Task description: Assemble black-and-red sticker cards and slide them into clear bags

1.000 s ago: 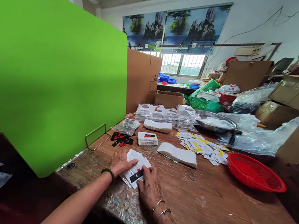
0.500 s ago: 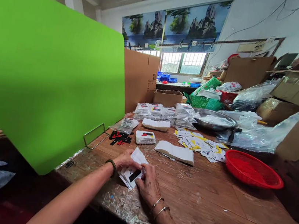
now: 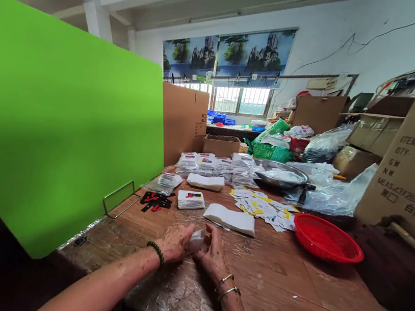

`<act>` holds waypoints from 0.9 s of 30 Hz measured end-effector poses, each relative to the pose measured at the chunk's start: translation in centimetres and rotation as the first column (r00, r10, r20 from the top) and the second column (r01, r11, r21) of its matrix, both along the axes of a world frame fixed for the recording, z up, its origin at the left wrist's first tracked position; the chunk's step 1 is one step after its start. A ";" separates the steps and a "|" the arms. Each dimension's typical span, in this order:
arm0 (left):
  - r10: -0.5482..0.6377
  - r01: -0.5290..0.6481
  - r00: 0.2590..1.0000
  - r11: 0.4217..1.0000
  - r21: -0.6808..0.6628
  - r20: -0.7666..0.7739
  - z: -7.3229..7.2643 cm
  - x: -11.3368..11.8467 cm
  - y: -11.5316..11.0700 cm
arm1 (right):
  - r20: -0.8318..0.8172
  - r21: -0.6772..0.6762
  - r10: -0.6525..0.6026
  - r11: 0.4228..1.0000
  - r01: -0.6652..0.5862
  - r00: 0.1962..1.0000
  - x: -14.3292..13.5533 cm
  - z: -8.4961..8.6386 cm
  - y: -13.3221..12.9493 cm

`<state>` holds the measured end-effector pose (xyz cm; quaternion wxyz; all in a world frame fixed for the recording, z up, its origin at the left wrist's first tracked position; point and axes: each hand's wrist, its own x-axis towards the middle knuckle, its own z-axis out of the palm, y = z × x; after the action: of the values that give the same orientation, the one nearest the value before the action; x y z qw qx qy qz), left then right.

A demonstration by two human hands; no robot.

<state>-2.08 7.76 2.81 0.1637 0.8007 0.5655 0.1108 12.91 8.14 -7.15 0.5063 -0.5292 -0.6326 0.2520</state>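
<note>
My left hand [image 3: 177, 241], with a dark beaded bracelet at the wrist, is closed around the left side of a small bundle of white packets [image 3: 196, 240]. From the right, my right hand [image 3: 215, 253] grips the same bundle with bent fingers and thumb; two metal bangles circle that wrist. The hands hide much of the bundle, just above the table's front part. Beyond them lies a neat stack of white cards [image 3: 190, 203] with a red and black print or piece on top. To its left is a loose pile of black and red strips [image 3: 155, 201].
White folded paper stacks [image 3: 230, 219] lie past my hands, with scattered white-and-yellow packets [image 3: 262, 205] to their right. A red plastic basket [image 3: 328, 244] stands at right. Bagged stacks [image 3: 223, 167] and a metal pan [image 3: 305, 177] are behind. A green partition [image 3: 64, 130] borders the left.
The packets, earlier fanned out low on the table with a black strip showing on top, are now gathered into a compact bundle between both hands. The camera view has shifted up and right.
</note>
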 end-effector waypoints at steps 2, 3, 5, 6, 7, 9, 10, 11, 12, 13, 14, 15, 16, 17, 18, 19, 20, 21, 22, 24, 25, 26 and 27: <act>-0.002 0.002 1.000 1.000 -0.014 -0.028 0.0 -0.2 0.0 | 0.059 -0.078 0.085 0.994 -0.080 0.995 0.0 0.0 -0.1; 0.000 0.000 0.999 1.000 -0.020 -0.035 0.0 -0.4 0.0 | 0.083 -0.109 0.114 0.989 -0.104 0.990 0.0 0.0 -0.3; 0.003 -0.004 0.999 1.000 -0.020 -0.051 0.0 -0.9 0.0 | 0.126 -0.140 0.125 0.984 -0.107 0.984 -0.2 0.3 -0.6; 0.006 -0.007 0.998 1.000 -0.016 -0.065 0.0 -1.2 0.0 | 0.147 -0.148 0.113 0.985 -0.091 0.983 -0.4 0.5 -0.8; 0.005 -0.006 0.996 1.000 -0.014 -0.089 0.0 -1.5 -0.1 | 0.168 -0.157 0.101 0.985 -0.074 0.981 -0.5 0.7 -1.0; -0.011 0.008 0.988 1.000 -0.017 -0.155 0.1 -1.8 -0.4 | 0.203 -0.177 0.090 0.983 -0.054 0.975 -0.7 1.2 -1.4; -0.025 0.022 0.982 1.000 -0.017 -0.187 0.1 -1.8 -0.5 | 0.216 -0.188 0.088 0.981 -0.047 0.973 -0.8 1.3 -1.5; -0.043 0.041 0.976 0.999 -0.013 -0.212 0.2 -1.7 -0.7 | 0.226 -0.199 0.087 0.979 -0.042 0.970 -0.9 1.5 -1.6; -0.060 0.062 0.971 0.998 0.001 -0.231 0.3 -1.6 -0.9 | 0.235 -0.210 0.089 0.977 -0.039 0.968 -0.9 1.5 -1.7; -0.072 0.079 0.967 0.997 0.021 -0.244 0.3 -1.5 -1.0 | 0.241 -0.220 0.091 0.975 -0.037 0.966 -1.0 1.5 -1.7; -0.076 0.090 0.964 0.995 0.040 -0.255 0.4 -1.4 -1.2 | 0.246 -0.227 0.093 0.973 -0.036 0.965 -1.0 1.4 -1.7; -0.077 0.093 0.960 0.994 0.049 -0.268 0.4 -1.2 -1.3 | 0.251 -0.228 0.093 0.973 -0.034 0.963 -1.0 1.3 -1.7; -0.073 0.089 0.956 0.995 0.045 -0.283 0.3 -1.1 -1.3 | 0.257 -0.220 0.090 0.975 -0.033 0.962 -1.1 1.1 -1.7; -0.065 0.078 0.953 0.996 0.032 -0.295 0.2 -1.1 -1.3 | 0.266 -0.205 0.084 0.978 -0.029 0.960 -1.2 0.8 -1.6; -0.057 0.064 0.953 0.998 0.012 -0.297 0.0 -1.1 -1.4 | 0.278 -0.188 0.078 0.982 -0.025 0.957 -1.3 0.5 -1.5; -0.050 0.050 0.957 0.999 -0.006 -0.287 -0.3 -1.1 -1.3 | 0.291 -0.175 0.074 0.984 -0.023 0.954 -1.4 0.2 -1.5; -0.040 0.036 0.962 0.999 -0.020 -0.269 -0.5 -1.2 -1.3 | 0.301 -0.169 0.076 0.985 -0.025 0.950 -1.5 0.0 -1.4; -0.029 0.023 0.971 0.999 -0.029 -0.239 -0.8 -1.3 -1.3 | 0.304 -0.169 0.080 0.985 -0.028 0.949 -1.6 -0.3 -1.4; -0.016 0.009 0.980 0.999 -0.034 -0.200 -1.1 -1.3 -1.2 | 0.298 -0.170 0.082 0.985 -0.031 0.951 -1.7 -0.6 -1.3; 0.013 -0.018 0.993 0.999 -0.046 -0.114 -1.4 -1.5 -1.0 | 0.263 -0.171 0.066 0.985 -0.021 0.963 -1.7 -0.9 -1.1; 0.029 -0.033 0.997 0.998 -0.056 -0.069 -1.5 -1.6 -0.8 | 0.233 -0.168 0.054 0.986 -0.014 0.971 -1.7 -0.9 -1.0; 0.047 -0.048 0.999 0.996 -0.071 -0.016 -1.6 -1.6 -0.5 | 0.187 -0.164 0.049 0.986 -0.018 0.981 -1.6 -0.9 -0.8; 0.067 -0.063 0.997 0.994 -0.093 0.043 -1.6 -1.8 -0.2 | 0.116 -0.160 0.060 0.986 -0.041 0.991 -1.5 -0.9 -0.6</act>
<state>-3.85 7.58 1.25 0.2093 0.7708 0.5919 0.1085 11.40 7.56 -8.05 0.4175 -0.5654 -0.6532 0.2817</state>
